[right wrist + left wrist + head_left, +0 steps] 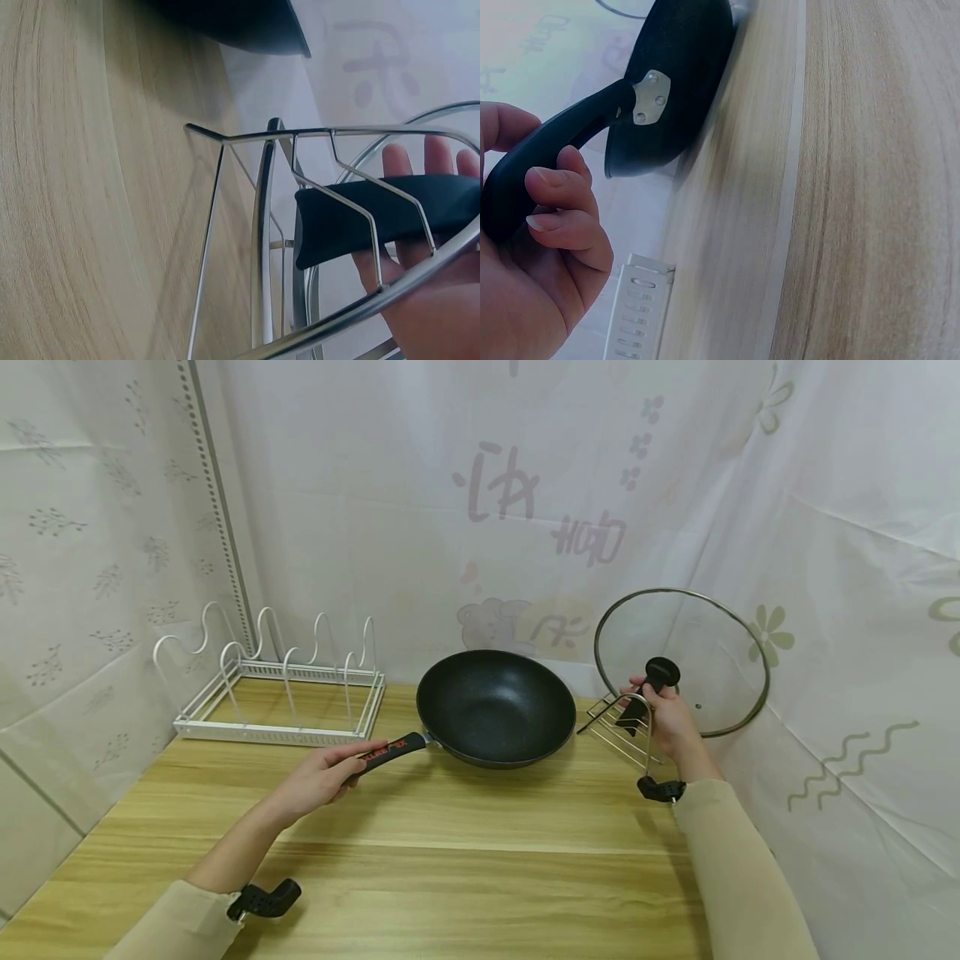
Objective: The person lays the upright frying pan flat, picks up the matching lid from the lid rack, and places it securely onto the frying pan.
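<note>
A black wok (495,708) stands at the middle back of the wooden table, its bowl facing up. My left hand (313,783) grips its long black handle (396,749), which points toward the lower left. In the left wrist view, the fingers curl under the handle near the riveted bracket (652,97). To the right, my right hand (673,725) holds the black handle (382,214) of a glass lid (701,639) with a metal rim. The lid leans upright near the curtain, behind a metal wire stand (649,727) whose bars cross in front of the hand.
A white rack (262,732) with several curved dividers is at the back left. Patterned white curtains (375,527) hang behind the table and along both sides. Black camera mounts (264,898) stick out from both wrists. Bare wood grain (465,877) shows in front.
</note>
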`<state>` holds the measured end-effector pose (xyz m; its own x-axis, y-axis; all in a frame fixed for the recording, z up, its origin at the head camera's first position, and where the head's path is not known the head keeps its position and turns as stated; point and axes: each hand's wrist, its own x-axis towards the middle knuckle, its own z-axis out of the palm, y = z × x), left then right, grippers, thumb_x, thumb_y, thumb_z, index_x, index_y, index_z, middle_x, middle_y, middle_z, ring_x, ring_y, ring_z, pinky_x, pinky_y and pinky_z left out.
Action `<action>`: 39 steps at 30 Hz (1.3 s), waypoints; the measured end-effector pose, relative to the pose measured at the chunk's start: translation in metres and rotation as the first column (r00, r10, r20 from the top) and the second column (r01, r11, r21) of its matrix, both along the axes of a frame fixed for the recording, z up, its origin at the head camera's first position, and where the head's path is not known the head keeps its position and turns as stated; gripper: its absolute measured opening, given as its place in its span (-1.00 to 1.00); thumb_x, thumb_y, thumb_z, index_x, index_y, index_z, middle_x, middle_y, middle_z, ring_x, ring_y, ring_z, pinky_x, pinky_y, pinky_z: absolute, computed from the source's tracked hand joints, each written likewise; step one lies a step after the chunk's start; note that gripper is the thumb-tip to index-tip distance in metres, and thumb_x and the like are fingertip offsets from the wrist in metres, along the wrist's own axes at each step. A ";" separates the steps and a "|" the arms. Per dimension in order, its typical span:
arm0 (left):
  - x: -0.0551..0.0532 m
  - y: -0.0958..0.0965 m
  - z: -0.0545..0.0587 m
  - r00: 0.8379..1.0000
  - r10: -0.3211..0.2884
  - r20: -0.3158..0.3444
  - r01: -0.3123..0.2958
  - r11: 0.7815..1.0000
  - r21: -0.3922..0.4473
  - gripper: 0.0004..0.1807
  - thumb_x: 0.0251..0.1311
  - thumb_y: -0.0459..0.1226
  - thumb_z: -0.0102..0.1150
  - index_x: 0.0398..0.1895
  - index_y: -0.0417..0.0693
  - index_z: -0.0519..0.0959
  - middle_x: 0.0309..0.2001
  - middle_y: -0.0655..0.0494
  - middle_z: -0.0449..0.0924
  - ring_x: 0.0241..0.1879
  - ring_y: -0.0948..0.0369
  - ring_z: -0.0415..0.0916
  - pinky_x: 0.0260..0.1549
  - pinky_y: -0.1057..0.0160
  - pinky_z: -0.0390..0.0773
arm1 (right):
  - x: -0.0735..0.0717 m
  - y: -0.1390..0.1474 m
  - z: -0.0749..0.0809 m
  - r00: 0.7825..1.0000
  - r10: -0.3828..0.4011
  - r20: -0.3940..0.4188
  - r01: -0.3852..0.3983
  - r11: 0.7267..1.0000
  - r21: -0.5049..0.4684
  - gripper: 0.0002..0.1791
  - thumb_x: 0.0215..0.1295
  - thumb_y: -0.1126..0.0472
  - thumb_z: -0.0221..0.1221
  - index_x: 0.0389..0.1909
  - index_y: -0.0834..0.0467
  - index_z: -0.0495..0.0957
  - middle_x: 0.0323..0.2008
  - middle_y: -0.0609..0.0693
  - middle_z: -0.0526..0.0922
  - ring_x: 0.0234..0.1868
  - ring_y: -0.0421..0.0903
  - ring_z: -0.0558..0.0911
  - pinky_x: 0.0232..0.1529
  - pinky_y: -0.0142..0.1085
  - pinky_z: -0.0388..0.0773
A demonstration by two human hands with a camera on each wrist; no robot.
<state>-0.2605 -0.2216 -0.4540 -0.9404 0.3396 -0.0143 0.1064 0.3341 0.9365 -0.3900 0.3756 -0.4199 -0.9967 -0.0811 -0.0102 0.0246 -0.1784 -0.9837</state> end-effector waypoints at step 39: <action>0.000 0.001 -0.001 1.000 0.009 -0.014 -0.010 1.000 -0.004 -0.49 0.67 -0.23 0.02 0.59 -0.05 0.51 -0.36 -0.03 0.48 -0.56 0.32 0.22 -0.60 0.37 0.24 | 0.010 0.001 0.007 0.998 -0.053 -0.046 0.047 0.993 -0.109 -0.62 0.75 0.08 -0.01 0.32 0.26 0.41 -0.06 -0.08 0.85 -0.01 -0.14 0.88 0.09 -0.33 0.77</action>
